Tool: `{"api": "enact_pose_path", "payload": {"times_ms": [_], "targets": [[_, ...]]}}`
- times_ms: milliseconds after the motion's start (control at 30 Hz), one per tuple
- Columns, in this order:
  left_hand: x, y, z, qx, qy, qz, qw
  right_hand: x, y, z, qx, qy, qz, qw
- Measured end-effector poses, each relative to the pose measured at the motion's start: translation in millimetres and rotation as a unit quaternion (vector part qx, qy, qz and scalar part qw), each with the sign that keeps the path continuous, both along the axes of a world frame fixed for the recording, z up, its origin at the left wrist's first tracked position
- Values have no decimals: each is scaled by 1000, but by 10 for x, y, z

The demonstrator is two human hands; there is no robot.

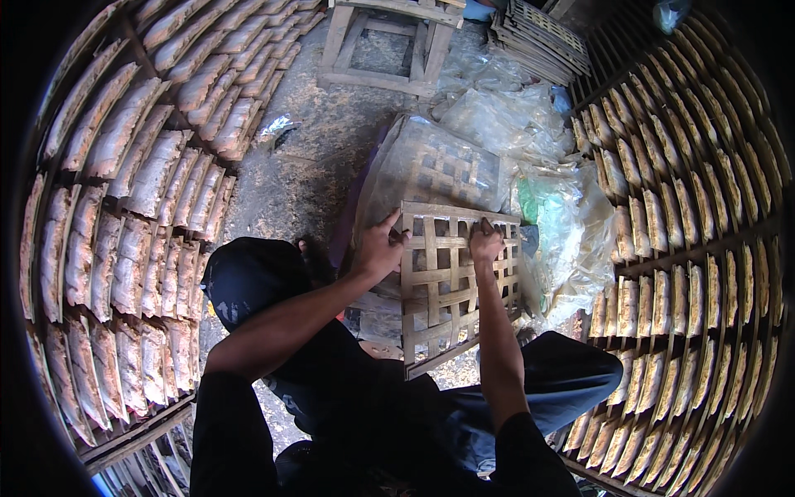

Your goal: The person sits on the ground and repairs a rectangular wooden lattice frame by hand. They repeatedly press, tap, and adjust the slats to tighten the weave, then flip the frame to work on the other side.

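A square woven bamboo lattice tray (pixel 445 286) with a wooden rim stands tilted in front of me, above my bent legs. My left hand (pixel 382 248) is at its upper left corner, thumb and fingers closed about the rim, the index finger pointing up along it. My right hand (pixel 487 243) is closed at the upper rim, nearer the right corner; its fingertips are partly hidden. Just behind lies another lattice tray (pixel 451 170) under a clear plastic sheet (pixel 393 170). Crumpled clear and greenish plastic (pixel 546 240) lies to the right of the held tray.
Racks of whitish-brown slabs on slatted trays rise at the left (pixel 132 182) and right (pixel 687 215). A wooden stool (pixel 389 79) stands ahead on the littered grey floor (pixel 281 195). Stacked lattice trays (pixel 538 41) lean at the far right. More plastic sheeting (pixel 505 112) is heaped before them.
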State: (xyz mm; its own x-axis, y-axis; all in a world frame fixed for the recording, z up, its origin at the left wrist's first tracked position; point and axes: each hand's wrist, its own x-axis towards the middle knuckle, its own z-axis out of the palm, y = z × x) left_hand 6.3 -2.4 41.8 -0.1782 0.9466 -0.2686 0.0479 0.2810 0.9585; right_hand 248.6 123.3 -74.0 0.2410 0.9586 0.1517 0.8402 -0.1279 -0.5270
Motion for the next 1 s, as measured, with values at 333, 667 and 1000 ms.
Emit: {"api": "enact_pose_path", "payload": {"times_ms": [333,667,1000], "targets": [[-24,-27,-40,2,11,10,1000,-255,-56,181,-80,119,-96,985],[76,51,23,-11,-31,-31,999,311,307,-554,-51,249,-196,947],[1,-4,-17,3,17,0,1000,20,164,-362,-28,405,-98,909]]}}
